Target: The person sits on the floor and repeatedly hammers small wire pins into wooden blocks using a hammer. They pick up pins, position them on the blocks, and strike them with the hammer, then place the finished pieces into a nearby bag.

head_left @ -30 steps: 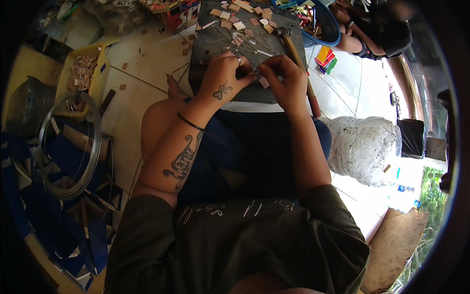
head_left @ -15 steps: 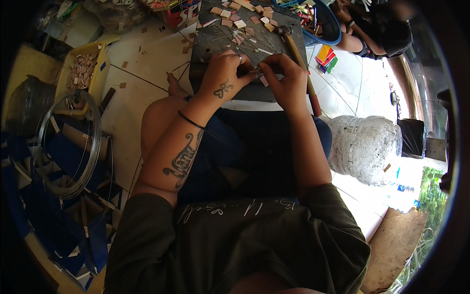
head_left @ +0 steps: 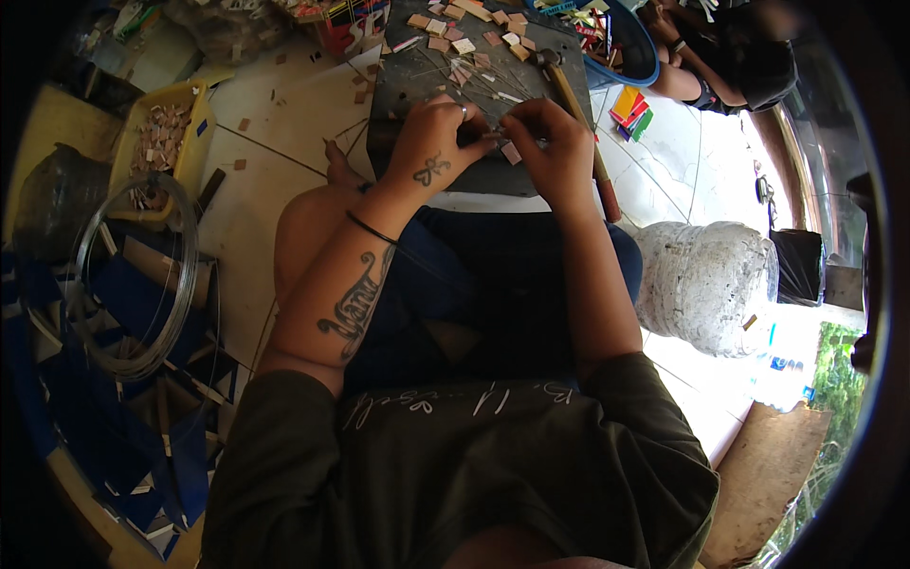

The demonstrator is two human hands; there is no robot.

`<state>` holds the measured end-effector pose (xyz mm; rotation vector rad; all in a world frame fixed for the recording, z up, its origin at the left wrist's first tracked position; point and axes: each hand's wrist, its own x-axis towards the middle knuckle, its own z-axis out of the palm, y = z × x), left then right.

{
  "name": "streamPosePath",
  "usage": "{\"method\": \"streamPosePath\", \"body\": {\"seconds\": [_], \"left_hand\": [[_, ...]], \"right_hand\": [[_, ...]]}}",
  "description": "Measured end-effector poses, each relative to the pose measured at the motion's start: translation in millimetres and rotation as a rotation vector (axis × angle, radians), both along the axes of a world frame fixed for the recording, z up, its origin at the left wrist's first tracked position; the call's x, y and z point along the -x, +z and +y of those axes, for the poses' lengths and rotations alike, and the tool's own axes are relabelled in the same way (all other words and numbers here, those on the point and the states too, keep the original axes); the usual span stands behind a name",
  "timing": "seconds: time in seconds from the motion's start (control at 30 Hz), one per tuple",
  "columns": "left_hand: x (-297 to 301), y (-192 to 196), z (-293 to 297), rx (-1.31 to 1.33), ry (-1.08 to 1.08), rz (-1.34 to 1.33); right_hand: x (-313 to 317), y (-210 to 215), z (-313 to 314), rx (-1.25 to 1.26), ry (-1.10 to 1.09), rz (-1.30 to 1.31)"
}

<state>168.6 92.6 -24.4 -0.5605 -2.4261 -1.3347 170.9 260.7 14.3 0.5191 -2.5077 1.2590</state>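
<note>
My left hand (head_left: pixel 441 137), with a ring on one finger, is closed in a pinch above the near part of a dark work block (head_left: pixel 403 81). Close to its fingertips, my right hand (head_left: pixel 553 142) pinches too, thumb against forefinger. Whatever lies between the fingertips is too small to make out. A small pinkish chip (head_left: pixel 512 153) rests on the block just under the right fingers. Beyond the hands are several thin wire lengths (head_left: pixel 479 93) and a scatter of small flat wooden pieces (head_left: pixel 463 45). A hammer (head_left: pixel 573 95) lies along the block's right side, its head away from me.
A yellow tray (head_left: pixel 204 142) of small wooden pieces stands at left, beside a wire coil (head_left: pixel 185 284) over blue-and-white pieces (head_left: pixel 123 408). At right are a blue basin (head_left: pixel 652 71), coloured strips (head_left: pixel 630 112) and a stained plastic jug (head_left: pixel 701 289). Another person (head_left: pixel 730 62) sits far right.
My right fingertips have drawn very slightly away from the left ones. Both hands stay pinched over the block, and the things around them look unmoved.
</note>
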Motion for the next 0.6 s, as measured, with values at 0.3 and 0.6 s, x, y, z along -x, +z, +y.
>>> {"method": "streamPosePath", "body": {"seconds": [0.3,0.6], "left_hand": [[1,1,1,-0.017,0.012,0.014],[2,-11,1,-0.041,0.002,0.010]], "right_hand": [[-1,0,-2,-0.008,0.002,-0.010],[0,-4,1,-0.069,0.108,0.104]]}}
